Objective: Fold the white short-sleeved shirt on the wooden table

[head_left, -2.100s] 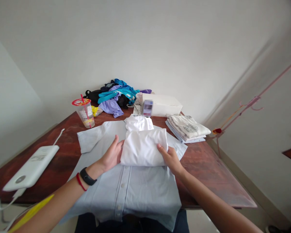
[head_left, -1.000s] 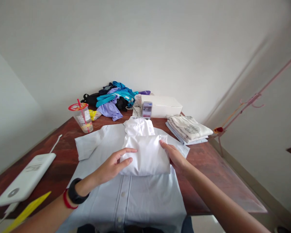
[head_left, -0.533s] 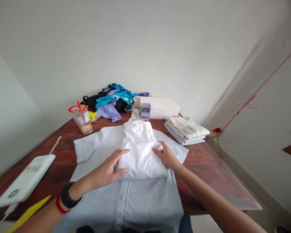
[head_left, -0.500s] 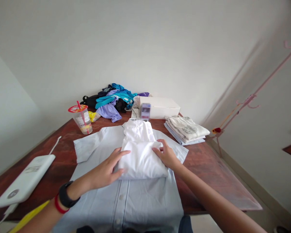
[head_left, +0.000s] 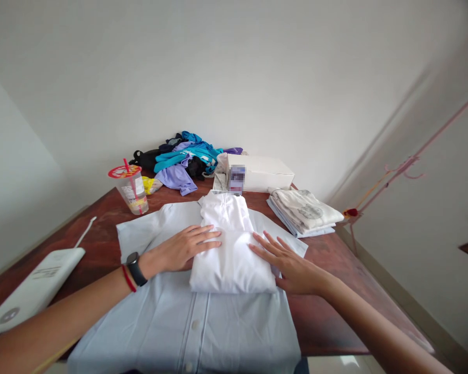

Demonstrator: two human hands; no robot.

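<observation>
A white shirt [head_left: 230,267], folded into a compact bundle, lies on top of a light blue short-sleeved shirt [head_left: 156,322] that is spread out with its button strip up. My left hand [head_left: 183,246] rests on the left side of the white bundle, fingers stretched across its upper fold. On the right side, my right hand [head_left: 292,262] lies with fingers spread over the bundle's edge. Neither hand grips the cloth. The narrower upper part of the white shirt reaches toward the blue shirt's collar area.
A plastic cup with a straw [head_left: 130,189] and a white power bank [head_left: 35,291] stand at the left. Behind are a heap of clothes [head_left: 187,158] and a white box [head_left: 261,174]. Folded clothes [head_left: 304,210] lie at the right, near a pink rack [head_left: 405,166].
The fingers of both hands have straightened and now lie flat on the white bundle. My left hand has moved up and inward across the fold. The view has shifted slightly.
</observation>
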